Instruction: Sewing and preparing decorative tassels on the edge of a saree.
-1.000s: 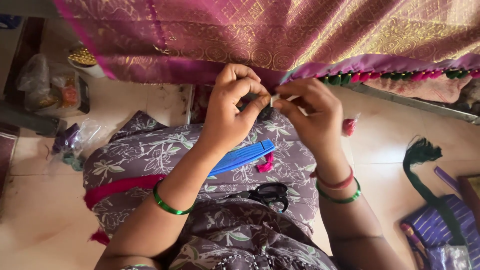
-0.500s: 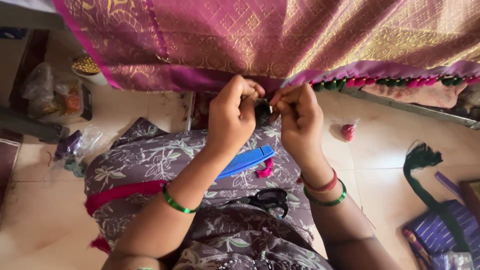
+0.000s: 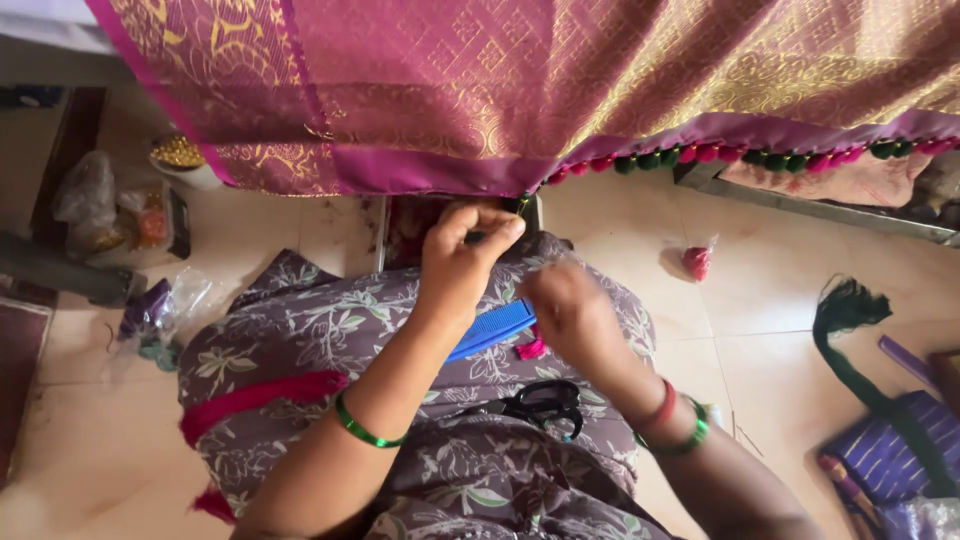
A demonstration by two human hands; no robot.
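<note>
Magenta silk cloth (image 3: 520, 90) with gold woven patterns hangs across the top of the view, its lower edge trimmed at right with a row of red and green tassels (image 3: 740, 157). Your left hand (image 3: 462, 262) is raised to that edge just below where the tassel row ends; thumb and fingers are pinched together on something small and dark at the hem, too small to tell what it is. Your right hand (image 3: 566, 308) sits lower and just beside the left, blurred; its fingers look curled inward, but you cannot tell whether they grip anything. A faint pale thread seems to run between the two hands. The hands are close together, not touching.

Wrists: green bangle (image 3: 362, 430) on the left; red and green bangles (image 3: 676, 425) on the right.

On your lap, over the grey-purple floral fabric (image 3: 300, 330): a blue comb (image 3: 492, 328) lying slantwise under the hands, a bit of pink thread (image 3: 531, 349) at its lower end, and black-handled scissors (image 3: 540, 405) nearer your body. A pink band (image 3: 262, 396) of cloth crosses the lap at left.

On the tiled floor (image 3: 760, 290): a small red tassel bundle in clear wrap (image 3: 697, 261) right of the hands; a dark green thread hank (image 3: 850, 320) further right, trailing toward a purple striped cloth (image 3: 895, 455); clear plastic bags (image 3: 110, 210) with assorted contents at left, and a small white bowl of gold beads (image 3: 180, 157) near the cloth's left edge.
</note>
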